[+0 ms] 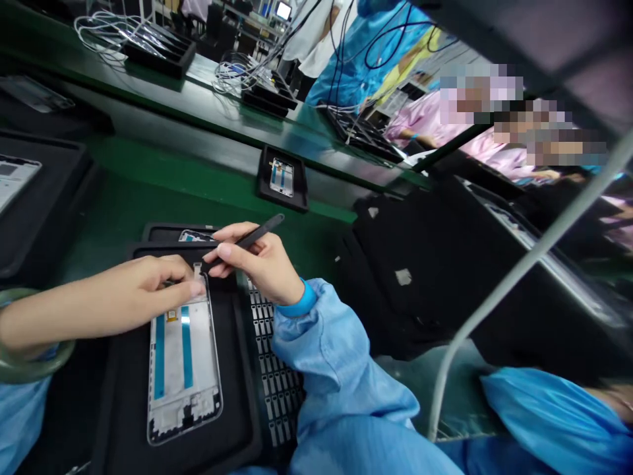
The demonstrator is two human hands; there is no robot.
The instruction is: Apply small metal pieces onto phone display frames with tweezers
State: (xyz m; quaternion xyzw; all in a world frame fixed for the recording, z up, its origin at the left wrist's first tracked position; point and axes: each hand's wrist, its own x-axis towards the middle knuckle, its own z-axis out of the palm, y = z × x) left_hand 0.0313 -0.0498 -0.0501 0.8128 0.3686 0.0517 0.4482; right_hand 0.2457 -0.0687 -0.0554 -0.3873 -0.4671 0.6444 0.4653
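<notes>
A phone display frame (182, 369) with a silver rim, white backing and blue strips lies in a black tray (242, 402). My left hand (133, 297) reaches in from the left, its fingertips pressed on the frame's top end, and that end is partly hidden. A green bangle (30, 369) circles that wrist. My right hand (262, 260) grips black tweezers (252, 239), their tips pointing down near my left fingertips. The exact tips are hidden behind my fingers.
Behind sits a second tray holding another phone frame (196, 236). A small black tray with a phone frame (281, 178) stands on the green bench. A perforated grey rack (271, 349) lies right of my tray. People in pink and blue coats work at back right, past a pale cable (524, 264).
</notes>
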